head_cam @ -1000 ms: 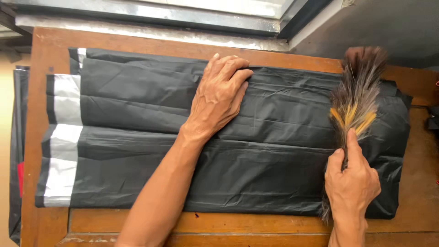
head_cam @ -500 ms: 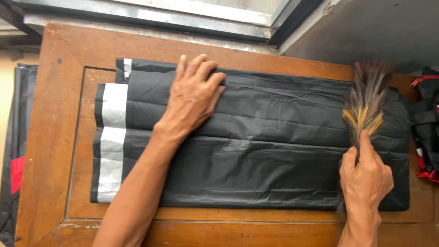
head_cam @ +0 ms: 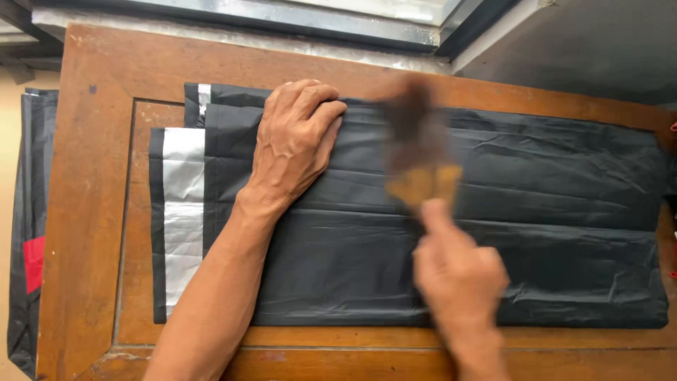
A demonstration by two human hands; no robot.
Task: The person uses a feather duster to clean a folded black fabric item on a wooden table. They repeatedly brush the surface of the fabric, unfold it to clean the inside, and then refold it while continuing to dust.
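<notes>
A stack of flat black plastic bags (head_cam: 550,212) with silver-grey ends lies across a brown wooden table (head_cam: 84,212). My left hand (head_cam: 296,141) presses flat, fingers spread, on the upper left part of the top bag. My right hand (head_cam: 458,275) grips the handle of a small feather duster (head_cam: 417,148), whose brown and yellow feathers rest on the middle of the bag. The right hand and the duster are blurred by motion.
More black plastic with a red patch (head_cam: 32,261) hangs beside the table's left edge. A grey window frame (head_cam: 282,17) runs along the far side. A dark grey surface (head_cam: 599,49) lies at the upper right.
My right hand has swept the feather duster from the bag's right end leftward to its middle. The left hand stays pressed on the bag.
</notes>
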